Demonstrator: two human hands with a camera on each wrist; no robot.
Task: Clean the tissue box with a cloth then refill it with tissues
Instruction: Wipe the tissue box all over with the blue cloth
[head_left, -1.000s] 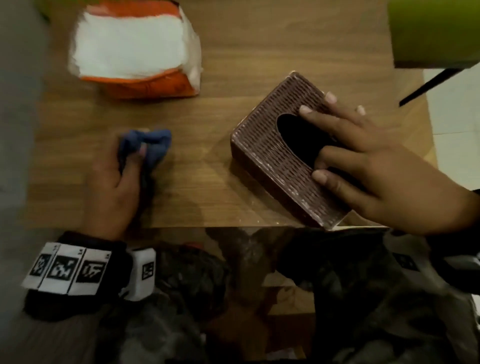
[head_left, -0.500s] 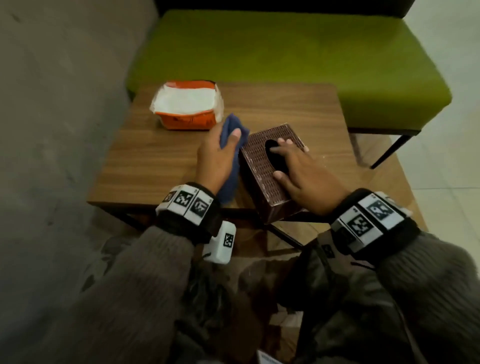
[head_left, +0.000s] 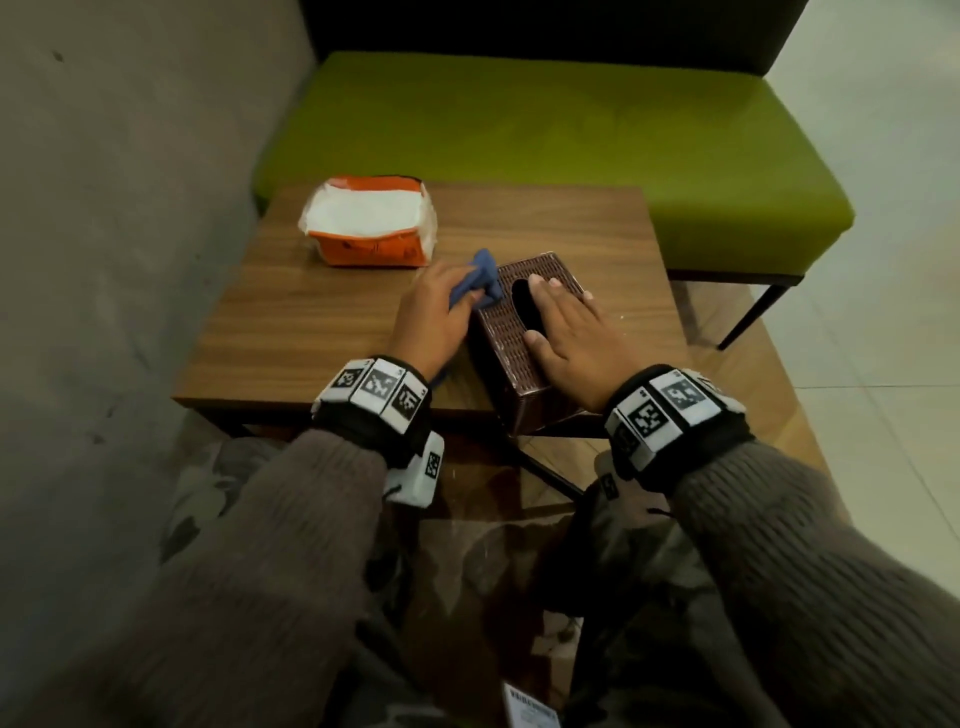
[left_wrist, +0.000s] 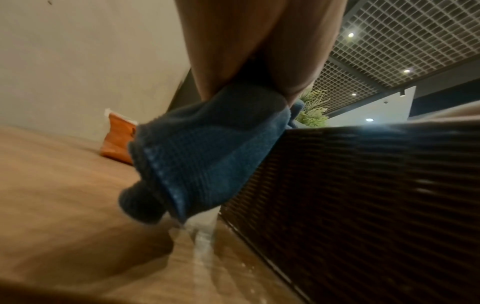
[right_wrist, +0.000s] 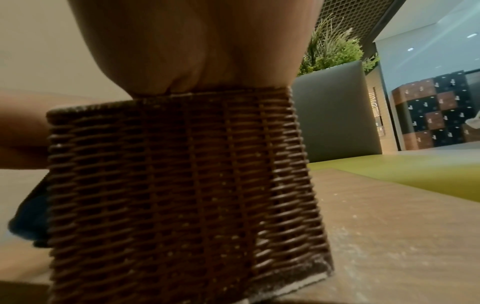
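A brown woven tissue box (head_left: 506, 338) (left_wrist: 363, 185) (right_wrist: 182, 174) stands near the front edge of the wooden table (head_left: 311, 322), its dark oval slot facing up. My right hand (head_left: 571, 332) lies flat on its top with straight fingers beside the slot. My left hand (head_left: 431, 317) grips a bunched blue cloth (head_left: 480, 283) (left_wrist: 202, 156) and holds it against the box's left side near the far top edge. An orange pack of white tissues (head_left: 371, 221) (left_wrist: 118, 142) lies at the table's far left.
A green bench seat (head_left: 545, 140) with a dark back runs behind the table. A grey wall (head_left: 104, 208) closes the left side. The box's near end reaches the table's front edge. Tiled floor (head_left: 883, 338) lies to the right.
My left hand brought the cloth from the open table at the left over to the box's left side and slid it toward the far corner. My right hand stays on the box top.
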